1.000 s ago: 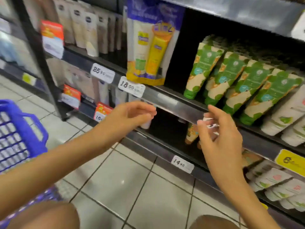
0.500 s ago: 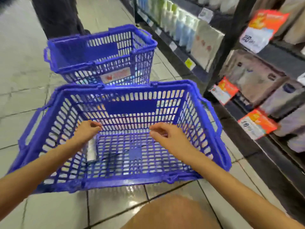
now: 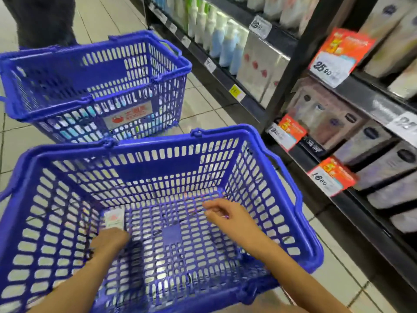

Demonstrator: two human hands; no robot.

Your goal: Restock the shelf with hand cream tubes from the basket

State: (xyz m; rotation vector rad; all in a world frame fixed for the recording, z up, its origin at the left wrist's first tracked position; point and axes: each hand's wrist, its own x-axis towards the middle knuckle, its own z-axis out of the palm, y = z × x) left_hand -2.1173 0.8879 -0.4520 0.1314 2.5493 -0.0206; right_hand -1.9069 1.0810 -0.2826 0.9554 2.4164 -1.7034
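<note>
While my left hand (image 3: 110, 241) grips the small white hand cream tube (image 3: 114, 218) on the left floor of the near blue plastic mesh basket (image 3: 291, 184), my right hand (image 3: 228, 219) hangs loosely curled, empty. I fear a slanted lift could knock the tube against the high rim; above is open room.

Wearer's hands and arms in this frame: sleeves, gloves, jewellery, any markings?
Left hand and right hand are bare: no gloves, rings, watch or bracelet visible. Both arms are uncovered to the frame edge, with no sleeve in view. Motion blur hides any finer marks.
</note>
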